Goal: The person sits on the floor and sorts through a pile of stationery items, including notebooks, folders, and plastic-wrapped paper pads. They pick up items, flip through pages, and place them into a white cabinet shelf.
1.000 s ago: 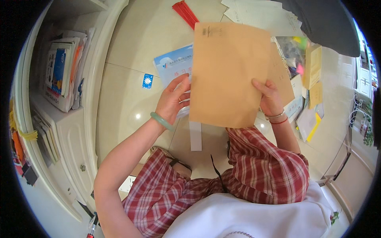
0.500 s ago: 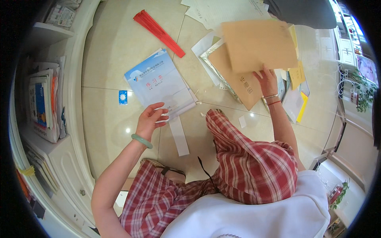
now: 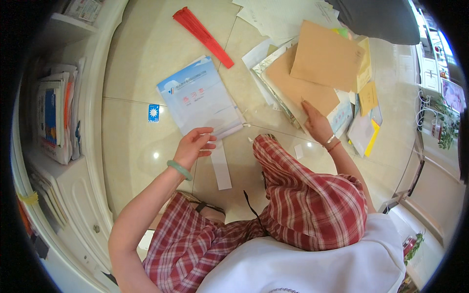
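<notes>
the left hand (image 3: 193, 148), empty with fingers loosely curled and parted, is just beside the lower edge of a blue-and-white booklet (image 3: 200, 100) left of centre. right of centre, the right hand (image 3: 318, 126) is half open over a brown booklet (image 3: 315, 95); whether it grips i cannot tell. a brown sheet (image 3: 326, 56) lies askew above, upper right, on the pile.

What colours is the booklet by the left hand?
The booklet is blue and white with red print; head view.
</notes>
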Tool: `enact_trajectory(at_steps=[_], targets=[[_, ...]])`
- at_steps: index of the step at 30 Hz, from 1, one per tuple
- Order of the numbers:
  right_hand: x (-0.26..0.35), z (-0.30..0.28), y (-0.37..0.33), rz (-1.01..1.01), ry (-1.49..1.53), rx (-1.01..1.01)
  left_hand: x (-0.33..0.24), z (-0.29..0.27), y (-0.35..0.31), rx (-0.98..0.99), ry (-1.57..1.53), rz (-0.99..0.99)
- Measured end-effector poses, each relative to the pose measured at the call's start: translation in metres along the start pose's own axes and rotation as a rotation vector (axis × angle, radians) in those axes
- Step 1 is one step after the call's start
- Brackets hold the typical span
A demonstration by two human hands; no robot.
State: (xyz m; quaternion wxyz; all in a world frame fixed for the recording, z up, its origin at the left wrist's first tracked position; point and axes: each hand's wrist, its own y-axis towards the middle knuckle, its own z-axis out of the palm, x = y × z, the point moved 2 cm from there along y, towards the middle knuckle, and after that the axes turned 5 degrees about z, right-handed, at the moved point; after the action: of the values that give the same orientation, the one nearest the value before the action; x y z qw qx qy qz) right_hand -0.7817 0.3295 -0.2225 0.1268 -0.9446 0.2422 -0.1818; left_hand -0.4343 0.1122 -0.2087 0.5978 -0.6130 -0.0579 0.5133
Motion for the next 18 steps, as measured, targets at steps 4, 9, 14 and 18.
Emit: enact_trajectory(at_steps=[4,9,14,18], targets=[[-0.015,-0.033,-0.010,0.186,0.102,-0.281,-0.001,-0.003,-0.002,-0.016,-0.014,-0.010],[0.000,-0.055,0.000,0.262,0.145,-0.545,0.008,-0.007,-0.006,-0.055,-0.037,-0.071],[0.019,-0.031,0.008,0.141,-0.008,-0.541,0.007,-0.007,-0.008,-0.039,-0.056,-0.039],[0.042,0.003,-0.020,-0.013,-0.010,-0.373,0.004,-0.006,-0.007,-0.033,-0.038,-0.045]])
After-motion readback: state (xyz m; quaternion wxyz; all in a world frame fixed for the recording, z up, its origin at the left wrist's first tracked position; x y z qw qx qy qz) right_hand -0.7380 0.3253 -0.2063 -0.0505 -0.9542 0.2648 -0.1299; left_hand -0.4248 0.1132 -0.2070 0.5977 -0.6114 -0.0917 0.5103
